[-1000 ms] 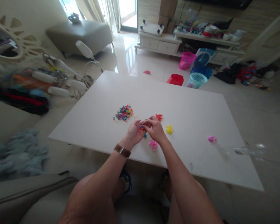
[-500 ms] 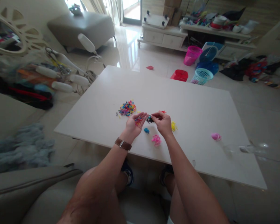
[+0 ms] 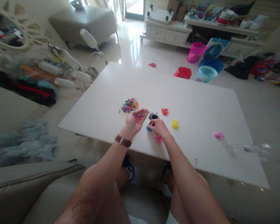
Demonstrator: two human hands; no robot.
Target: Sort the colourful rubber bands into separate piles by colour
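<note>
My left hand (image 3: 135,119) is cupped palm up with a few mixed-colour small rubber bands (image 3: 138,118) lying in it. Fingers pinched, my right hand (image 3: 158,127) reaches down to the small blue pile of bands (image 3: 148,128), its fingertips touching it; what is between them is too small to make out. Just beyond lies a black pile (image 3: 153,116). A pink pile (image 3: 158,139) is partly covered by my right hand. Red bands (image 3: 165,111) and yellow bands (image 3: 175,124) lie to the right. Behind my left hand is a larger mixed-colour heap (image 3: 130,105).
The piles lie on a white table (image 3: 189,99). Towards its right side are a purple item (image 3: 219,135) and a clear glass-like object (image 3: 254,148) on its side. Beyond the far edge stand a red stool or bin (image 3: 183,72) and a light-blue basket (image 3: 205,74).
My right hand has moved from beside the black pile down to the blue pile, uncovering the red bands. My left hand stays cupped, slightly turned. The view has shifted a little.
</note>
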